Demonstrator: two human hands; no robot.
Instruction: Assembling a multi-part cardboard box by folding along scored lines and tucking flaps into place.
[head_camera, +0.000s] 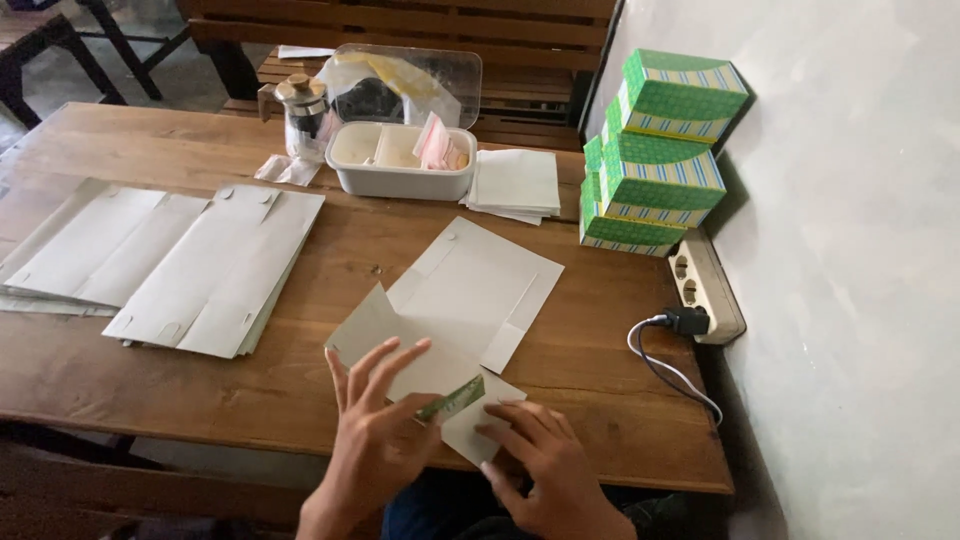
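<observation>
From the head view, I am looking down at a flat carton blank (455, 310) lying grey side up at the near edge of the wooden table (600, 400). My left hand (375, 430) is resting on the blank's near corner with fingers spread, and my right hand (540, 450) is pressing flat on a small flap just beside it; a strip of the green printed side (450, 402) is showing between the two hands, where the card is turned over. Neither hand is closed around anything; both are lying open on the card, close together.

Left of the blank, a stack of more flat blanks (215, 270) is lying well apart. Beyond the blank, a white tub (400, 175) is holding small packets, with a pile of white paper sheets (515, 183) just beside it. Right of the blank, folded green boxes (660, 150) are standing stacked against the wall, above a power strip (705, 285) with a plugged cable.
</observation>
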